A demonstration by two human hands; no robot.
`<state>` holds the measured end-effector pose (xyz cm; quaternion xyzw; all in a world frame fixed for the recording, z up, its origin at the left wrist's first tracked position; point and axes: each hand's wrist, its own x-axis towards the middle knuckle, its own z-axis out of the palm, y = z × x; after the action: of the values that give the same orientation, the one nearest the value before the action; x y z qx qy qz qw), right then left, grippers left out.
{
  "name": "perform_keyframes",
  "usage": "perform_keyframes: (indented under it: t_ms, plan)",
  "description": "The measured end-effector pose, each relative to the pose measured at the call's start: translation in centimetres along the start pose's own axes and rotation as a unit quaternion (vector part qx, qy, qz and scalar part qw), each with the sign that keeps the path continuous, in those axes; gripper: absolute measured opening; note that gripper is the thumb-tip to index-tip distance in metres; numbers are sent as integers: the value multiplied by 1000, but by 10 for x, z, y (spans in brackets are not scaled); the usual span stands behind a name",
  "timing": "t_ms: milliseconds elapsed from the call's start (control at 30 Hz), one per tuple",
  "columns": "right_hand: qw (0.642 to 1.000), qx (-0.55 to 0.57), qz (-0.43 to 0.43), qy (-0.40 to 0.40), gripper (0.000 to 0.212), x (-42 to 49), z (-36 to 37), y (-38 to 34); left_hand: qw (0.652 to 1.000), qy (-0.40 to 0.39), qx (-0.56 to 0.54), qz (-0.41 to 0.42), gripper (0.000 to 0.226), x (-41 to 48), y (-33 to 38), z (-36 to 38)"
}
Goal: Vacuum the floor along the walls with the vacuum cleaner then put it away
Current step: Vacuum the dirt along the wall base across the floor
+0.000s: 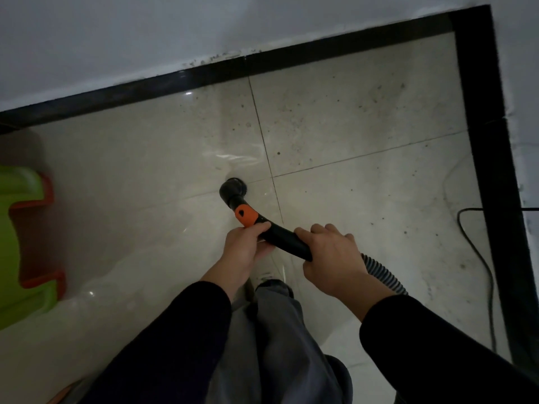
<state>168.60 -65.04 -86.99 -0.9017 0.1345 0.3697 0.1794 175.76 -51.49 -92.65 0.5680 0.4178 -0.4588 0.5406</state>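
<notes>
Both hands grip the black vacuum wand (284,237) at the frame center: left hand (248,247) in front, right hand (332,258) behind.

Vacuum wand (280,237) on floor (145,185), cable (478,258) right

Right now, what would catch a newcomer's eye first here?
At centre, the left hand and right hand hold a black curved vacuum wand with an orange collar, its round nozzle at the pale speckled floor tiles. A bright green and orange plastic object sits at the left edge; black skirting frames the white-walled corner.
</notes>
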Motion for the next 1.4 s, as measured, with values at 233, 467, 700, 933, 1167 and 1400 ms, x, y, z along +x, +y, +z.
perform_keyframes:
  t_ms: [233,467,700,933,1167,1400]
  plan:
    - [1000,7,24,-3,50,-17,6,23,1000,-6,21,-12,13,-5,-19,22]
    - [998,27,61,4,43,-35,8,39,998,-32,55,-23,17,-10,-29,42]
    - [997,33,72,14,44,-35,7,41,997,-31,59,-27,22,-11,-24,50]
    - [998,32,53,23,44,-12,3,25,998,-13,57,-11,25,0,-1,36]
    - [998,31,35,31,44,12,-6,13,999,-14,29,3,29,8,23,26]
    - [999,24,17,19,49,26,-12,3,1000,4,9,-2,26,7,36,17]
